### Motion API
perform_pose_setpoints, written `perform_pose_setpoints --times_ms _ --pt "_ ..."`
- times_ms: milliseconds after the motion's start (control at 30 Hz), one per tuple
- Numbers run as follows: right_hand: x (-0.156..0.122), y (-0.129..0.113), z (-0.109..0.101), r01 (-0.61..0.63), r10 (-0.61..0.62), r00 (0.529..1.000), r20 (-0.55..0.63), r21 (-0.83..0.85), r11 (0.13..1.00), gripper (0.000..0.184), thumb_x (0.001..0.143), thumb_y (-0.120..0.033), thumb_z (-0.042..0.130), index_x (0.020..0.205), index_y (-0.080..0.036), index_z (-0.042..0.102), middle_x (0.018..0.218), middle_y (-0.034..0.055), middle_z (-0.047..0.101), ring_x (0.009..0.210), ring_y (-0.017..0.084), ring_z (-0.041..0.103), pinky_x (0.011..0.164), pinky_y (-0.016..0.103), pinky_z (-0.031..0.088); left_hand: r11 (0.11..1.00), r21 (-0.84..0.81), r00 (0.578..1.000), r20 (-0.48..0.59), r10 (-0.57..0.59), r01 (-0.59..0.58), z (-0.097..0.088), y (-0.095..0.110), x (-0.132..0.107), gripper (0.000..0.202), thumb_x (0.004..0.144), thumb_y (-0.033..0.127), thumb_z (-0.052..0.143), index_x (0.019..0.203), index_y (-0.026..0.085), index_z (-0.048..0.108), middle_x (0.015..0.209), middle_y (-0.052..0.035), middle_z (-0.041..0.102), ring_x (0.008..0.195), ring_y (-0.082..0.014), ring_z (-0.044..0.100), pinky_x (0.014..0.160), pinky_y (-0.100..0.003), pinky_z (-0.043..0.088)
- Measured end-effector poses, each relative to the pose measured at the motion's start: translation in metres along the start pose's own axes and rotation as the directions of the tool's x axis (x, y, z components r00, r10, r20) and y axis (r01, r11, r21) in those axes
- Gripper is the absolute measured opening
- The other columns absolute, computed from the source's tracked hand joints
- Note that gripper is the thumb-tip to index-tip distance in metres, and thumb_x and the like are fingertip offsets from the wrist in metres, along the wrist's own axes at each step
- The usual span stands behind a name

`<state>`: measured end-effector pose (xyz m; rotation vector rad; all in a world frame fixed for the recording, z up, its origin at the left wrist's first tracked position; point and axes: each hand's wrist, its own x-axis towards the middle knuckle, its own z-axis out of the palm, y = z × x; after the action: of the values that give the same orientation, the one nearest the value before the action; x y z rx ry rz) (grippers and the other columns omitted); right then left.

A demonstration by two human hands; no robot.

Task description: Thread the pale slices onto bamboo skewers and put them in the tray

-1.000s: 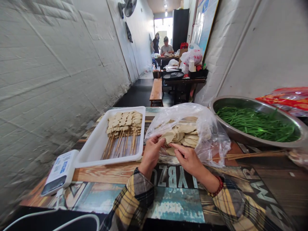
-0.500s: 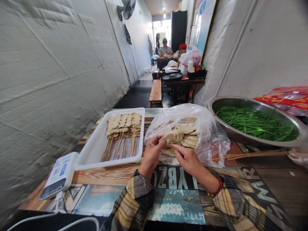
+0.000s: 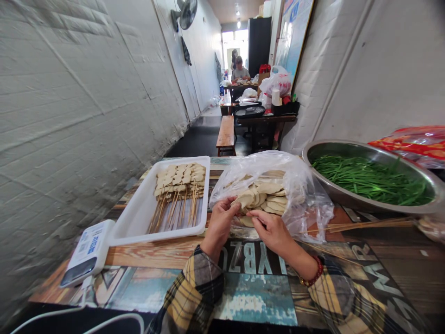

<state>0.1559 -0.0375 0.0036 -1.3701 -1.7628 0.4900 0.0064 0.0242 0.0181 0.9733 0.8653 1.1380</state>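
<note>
My left hand (image 3: 223, 222) pinches the edge of a flat beige slice (image 3: 246, 199) at the front of a pile. Close by on the right, my right hand (image 3: 273, 228) is closed, thumb against forefinger, on what looks like a thin bamboo skewer, mostly hidden by the fingers. The pile of slices (image 3: 274, 205) lies in the mouth of a clear plastic bag (image 3: 309, 218). Left of the hands is a white tray (image 3: 134, 218). Inside it are rows of skewered beige slices (image 3: 181, 175), their sticks (image 3: 175, 206) pointing toward me.
A steel basin (image 3: 368, 202) of green chives (image 3: 368, 178) stands at the right, loose skewers (image 3: 371, 224) before it. On the left sits a white scale (image 3: 86, 253) with a cable. Beyond the table are a wooden bench (image 3: 225, 132), another loaded table and two people.
My right fingertips have shifted very slightly; both hands stay at the pile. The view has moved a little. In the background, the people have changed posture.
</note>
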Motion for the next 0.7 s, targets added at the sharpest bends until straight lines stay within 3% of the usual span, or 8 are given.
perform_pose_setpoints --times_ms 433,700 --pt "-0.0004 0.0005 -0.001 0.006 -0.006 1.0 -0.001 -0.022 1.0 0.022 0.089 -0.017 0.047 0.097 -0.02 0.067 0.088 0.0033 0.076 0.078 0.018 0.071 0.067 0.026 0.05 0.994 -0.098 0.998 -0.03 -0.05 0.047 0.0034 0.004 -0.0024 0.038 0.056 0.028 0.083 0.087 0.014 0.066 0.071 0.0 0.069 0.055 -0.009 0.058 0.054 -0.02 0.044" --pt "0.0 0.0021 -0.0011 0.008 -0.008 1.0 -0.001 -0.017 1.0 0.021 0.089 -0.018 0.047 0.095 -0.021 0.067 0.086 0.0024 0.076 0.077 0.018 0.071 0.067 0.026 0.05 1.0 -0.011 1.0 0.015 0.019 -0.019 -0.0001 -0.0029 -0.0017 0.046 0.06 0.027 0.082 0.1 0.015 0.064 0.076 -0.0013 0.071 0.06 -0.0112 0.061 0.059 -0.022 0.048"
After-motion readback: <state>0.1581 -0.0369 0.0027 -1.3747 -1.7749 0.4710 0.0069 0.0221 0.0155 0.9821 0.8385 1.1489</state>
